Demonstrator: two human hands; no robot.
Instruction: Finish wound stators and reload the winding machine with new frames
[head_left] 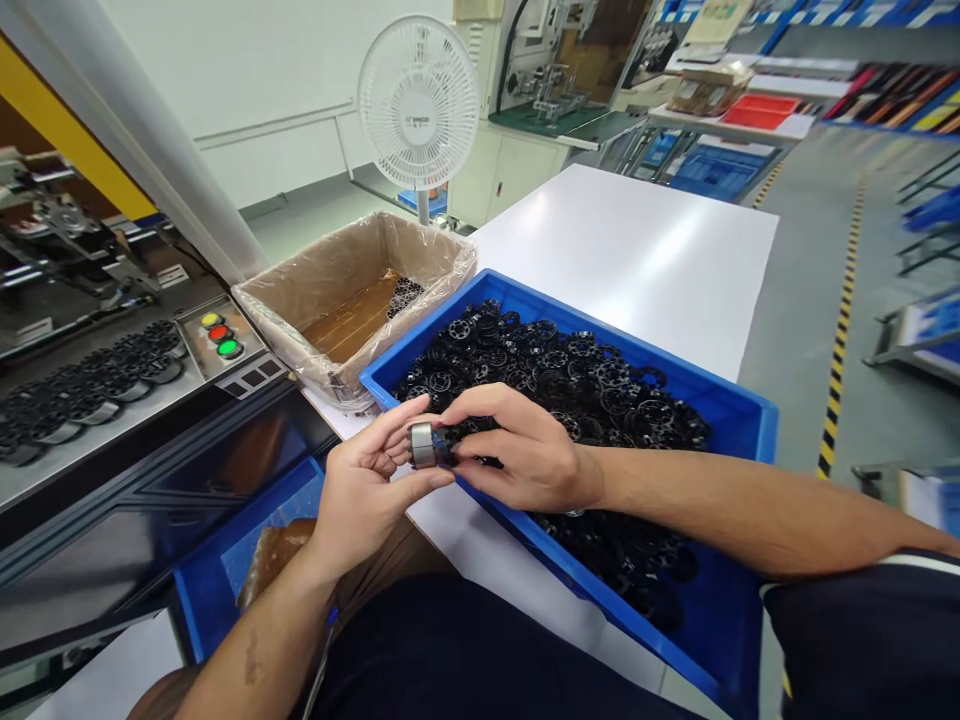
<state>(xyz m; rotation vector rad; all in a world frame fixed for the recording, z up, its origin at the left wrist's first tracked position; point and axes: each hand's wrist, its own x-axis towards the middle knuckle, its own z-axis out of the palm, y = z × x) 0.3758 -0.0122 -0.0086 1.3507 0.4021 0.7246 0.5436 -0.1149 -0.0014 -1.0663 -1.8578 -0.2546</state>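
One small ringed pc (424, 446) was up in the fingers just L of ctr frame, not yet set down; prob. mid-handling, w/ this pc's turn unfinished. L hand (366, 482) had it from the L: thumb along the underside, fingers curled behind, grip closed on it. R hand (525, 455) came in from the R, thumb and fingertips pinched on the dark R end. One pc or two joined there? Cdn't tell.

Orientation: squat thing, silver band facing the cam. Its axle line ran approx. L–R across the frame, toothed dark edge to the L, dark end toward the R fingertips. Longest span was across the band, so approx. up–down in the pic.

Right behind, ctr to lower R: blue bin (768, 430), heaped w/ black wheel-like parts (555, 372). Lots of 'em, no count poss., and whether those were done or to do, cdn't tell.

Further up, upper L of ctr: plastic-lined box (330, 285) w/ only a small cluster (405, 295) showing at its R side. Far L edge, mid-height: rows of similar parts (97, 388) on the machine. So plenty lay around vs. one in hand; exact progress, n/a from this view.
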